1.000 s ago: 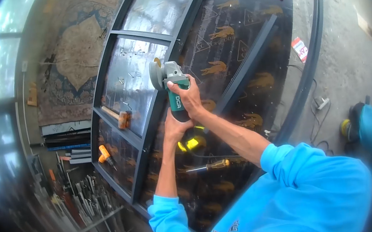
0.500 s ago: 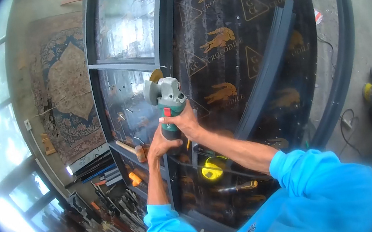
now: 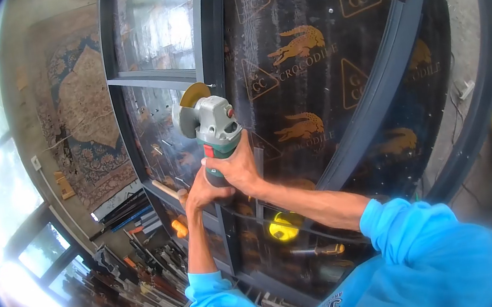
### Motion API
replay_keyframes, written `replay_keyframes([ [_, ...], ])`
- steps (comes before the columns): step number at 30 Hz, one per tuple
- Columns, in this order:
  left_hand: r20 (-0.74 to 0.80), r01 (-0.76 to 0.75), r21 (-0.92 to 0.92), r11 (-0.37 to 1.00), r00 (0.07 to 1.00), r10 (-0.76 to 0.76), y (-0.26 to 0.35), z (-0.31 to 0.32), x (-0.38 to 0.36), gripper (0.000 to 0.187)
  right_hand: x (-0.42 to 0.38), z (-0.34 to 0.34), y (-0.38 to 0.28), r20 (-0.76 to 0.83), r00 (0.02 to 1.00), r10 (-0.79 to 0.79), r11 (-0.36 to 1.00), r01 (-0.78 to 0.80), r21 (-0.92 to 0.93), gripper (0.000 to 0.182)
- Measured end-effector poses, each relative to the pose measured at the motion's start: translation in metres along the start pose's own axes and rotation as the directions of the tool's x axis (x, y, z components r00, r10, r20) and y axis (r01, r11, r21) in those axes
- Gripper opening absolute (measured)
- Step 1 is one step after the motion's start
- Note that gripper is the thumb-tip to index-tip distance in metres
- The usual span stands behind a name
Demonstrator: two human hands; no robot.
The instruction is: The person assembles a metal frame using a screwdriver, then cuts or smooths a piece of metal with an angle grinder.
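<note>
Both of my hands are wrapped around the green body of an angle grinder (image 3: 215, 120) with a grey metal head. My left hand (image 3: 203, 191) grips its lower end, and my right hand (image 3: 239, 168) closes around the body just behind the head, beside the red switch. A yellowish cutting disc (image 3: 193, 94) stands out at the top, with a grey guard along its left side. In this view the disc's edge overlaps the dark grey metal frame (image 3: 212, 52), close to where a crossbar meets the long upright.
Dark boards printed with crocodiles (image 3: 300, 47) lie under the frame, carrying a long grey profile (image 3: 374, 87). Near my right forearm are a yellow tape measure (image 3: 285, 226) and a screwdriver (image 3: 318, 250). A hammer (image 3: 168, 190) and an orange-handled tool (image 3: 179, 228) lie left. Beyond hangs a patterned rug (image 3: 88, 112).
The grinder and both hands have shifted slightly left in the view, and the grinder has turned so more of its disc shows. The grip stays the same. My view has shifted a little.
</note>
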State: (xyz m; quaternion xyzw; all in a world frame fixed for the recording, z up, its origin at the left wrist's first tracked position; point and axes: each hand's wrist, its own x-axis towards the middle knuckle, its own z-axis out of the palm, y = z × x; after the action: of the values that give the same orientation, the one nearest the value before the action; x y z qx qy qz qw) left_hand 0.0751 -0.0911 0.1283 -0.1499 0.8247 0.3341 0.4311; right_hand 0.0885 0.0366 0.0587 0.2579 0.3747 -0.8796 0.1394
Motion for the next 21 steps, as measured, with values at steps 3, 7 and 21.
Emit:
replay_keyframes([
  [3, -0.008, 0.019, 0.004, 1.000, 1.000, -0.019, -0.002, -0.001, 0.004, 0.068, 0.003, 0.001, 0.003, -0.005, 1.000, -0.015, 1.000, 0.015, -0.007, 0.082],
  [7, -0.021, 0.003, -0.007, 1.000, 1.000, -0.003, -0.004, -0.001, 0.007, 0.070, 0.005, 0.001, 0.008, -0.010, 1.000, -0.020, 1.000, 0.020, -0.006, 0.084],
  [21, -0.037, -0.058, -0.015, 0.998, 0.998, 0.058, 0.014, 0.004, -0.004, 0.076, 0.001, -0.005, -0.012, 0.052, 0.997, -0.051, 0.997, 0.048, 0.053, 0.078],
])
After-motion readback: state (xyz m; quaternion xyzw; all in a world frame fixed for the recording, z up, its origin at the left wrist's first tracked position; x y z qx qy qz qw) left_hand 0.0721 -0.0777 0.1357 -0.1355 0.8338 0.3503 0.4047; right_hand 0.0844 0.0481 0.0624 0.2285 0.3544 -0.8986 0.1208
